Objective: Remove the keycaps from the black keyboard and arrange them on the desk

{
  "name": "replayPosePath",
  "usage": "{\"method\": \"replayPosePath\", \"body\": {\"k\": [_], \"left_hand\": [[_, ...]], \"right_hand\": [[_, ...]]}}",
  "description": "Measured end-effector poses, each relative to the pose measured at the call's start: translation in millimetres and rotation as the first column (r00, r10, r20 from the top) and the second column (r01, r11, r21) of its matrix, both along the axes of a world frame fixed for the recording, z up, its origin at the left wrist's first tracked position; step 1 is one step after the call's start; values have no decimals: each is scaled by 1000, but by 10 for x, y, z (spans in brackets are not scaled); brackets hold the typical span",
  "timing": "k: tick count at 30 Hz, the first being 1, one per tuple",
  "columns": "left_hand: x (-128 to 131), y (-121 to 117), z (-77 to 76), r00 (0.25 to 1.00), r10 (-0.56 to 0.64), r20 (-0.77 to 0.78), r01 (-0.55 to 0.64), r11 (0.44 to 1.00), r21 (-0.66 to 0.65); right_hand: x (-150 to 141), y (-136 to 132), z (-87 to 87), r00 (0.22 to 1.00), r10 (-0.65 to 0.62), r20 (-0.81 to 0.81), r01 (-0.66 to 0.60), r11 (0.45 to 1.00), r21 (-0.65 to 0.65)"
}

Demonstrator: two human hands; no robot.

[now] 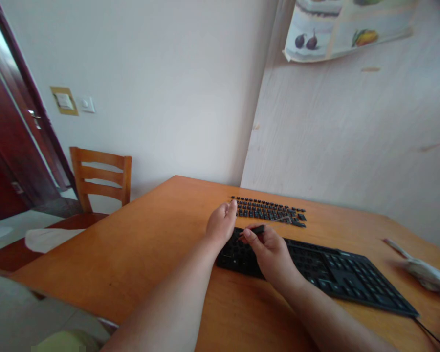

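Note:
A black keyboard [350, 274] lies on the wooden table, and many keys are off its left part, where bare key sockets show. My right hand [275, 249] is over that part, thumb and fingers pinched around a keycap puller [258, 229] with a black handle. Thin wire sticks out behind the handle, and its front tip points down at the keyboard's left end. My left hand [222, 224] is closed beside the keyboard's far left corner, thumb uppermost; its other fingers are mostly hidden. Just beyond it, loose black keycaps [267, 210] lie in neat rows.
The wooden table [154, 239] reaches to the wall. A cable [430, 332] leaves the keyboard's right end. A brush-like object [425, 271] lies at the right. A wooden chair [102, 171] with a white cloth [53, 239] on its seat stands at the left.

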State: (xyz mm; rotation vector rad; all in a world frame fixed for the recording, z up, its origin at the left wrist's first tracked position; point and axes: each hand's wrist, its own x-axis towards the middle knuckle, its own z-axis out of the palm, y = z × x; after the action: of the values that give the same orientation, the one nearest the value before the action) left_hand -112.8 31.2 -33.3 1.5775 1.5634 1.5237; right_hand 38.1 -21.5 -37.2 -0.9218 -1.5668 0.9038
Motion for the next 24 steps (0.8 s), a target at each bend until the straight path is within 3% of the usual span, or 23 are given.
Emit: {"method": "replayPosePath", "body": {"k": [5, 9, 12, 17, 24], "left_hand": [[54, -128, 149, 989, -147, 16, 147, 989, 20], [121, -196, 204, 939, -338, 63, 341, 939, -45], [167, -221, 207, 906, -417, 75, 421, 904, -66], [201, -197, 163, 908, -390, 153, 404, 912, -74], [157, -125, 105, 951, -287, 112, 295, 954, -60]], "right_hand": [[128, 117, 55, 982, -187, 22, 183, 977, 105], [192, 170, 100, 963, -267, 41, 257, 952, 165], [207, 170, 130, 950, -304, 71, 283, 935, 213], [198, 132, 158, 952, -279, 124, 248, 945, 215], [198, 93, 167, 930, -300, 213, 247, 938, 243]]}}
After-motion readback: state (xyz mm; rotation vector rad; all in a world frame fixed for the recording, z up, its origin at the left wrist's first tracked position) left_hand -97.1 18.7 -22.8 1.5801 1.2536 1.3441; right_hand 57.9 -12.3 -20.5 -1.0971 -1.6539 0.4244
